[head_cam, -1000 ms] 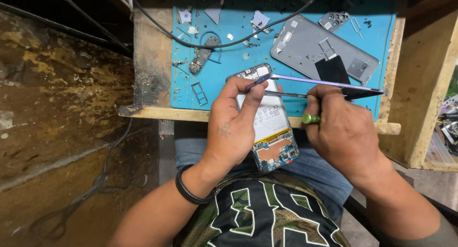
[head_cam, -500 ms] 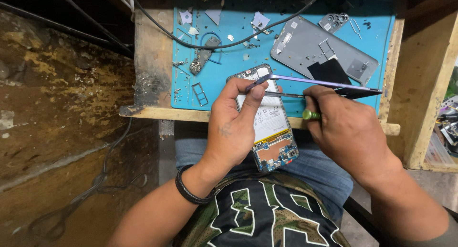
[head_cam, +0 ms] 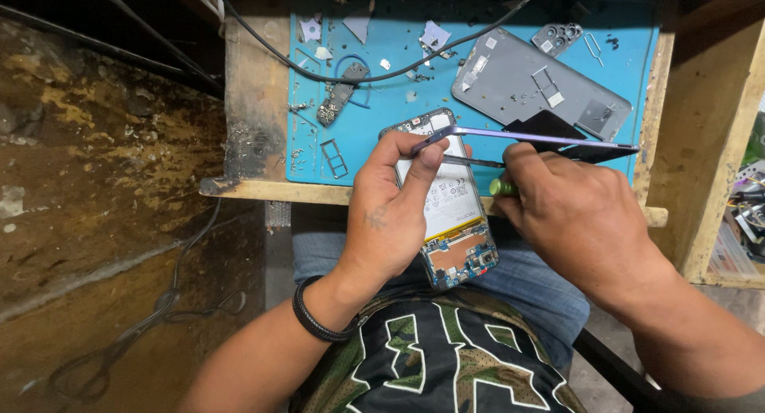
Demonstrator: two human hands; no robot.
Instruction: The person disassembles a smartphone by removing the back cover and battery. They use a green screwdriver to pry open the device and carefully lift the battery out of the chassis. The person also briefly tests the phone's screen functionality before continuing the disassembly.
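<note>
An opened smartphone [head_cam: 454, 222] with its white battery and circuit board bare lies over the table's front edge and my lap. My left hand [head_cam: 390, 214] grips it along its left side, thumb and forefinger near its top. My right hand [head_cam: 574, 222] holds a green-handled screwdriver [head_cam: 500, 187] whose metal shaft points left at the phone's upper part. A thin purple-edged frame or screen [head_cam: 542, 138] is lifted off the phone's top and juts right above my right hand.
A blue work mat [head_cam: 398, 86] carries a grey phone back cover [head_cam: 542, 86], a camera trim piece [head_cam: 556, 37], a small circuit board [head_cam: 335, 102], a SIM tray [head_cam: 333, 158] and scraps. A black cable [head_cam: 358, 76] crosses the mat. A wooden upright [head_cam: 717, 142] stands right; a dirt wall lies left.
The hands and phone have stayed almost in place; my right hand has shifted slightly and the screwdriver's tip sits a little nearer the phone's top.
</note>
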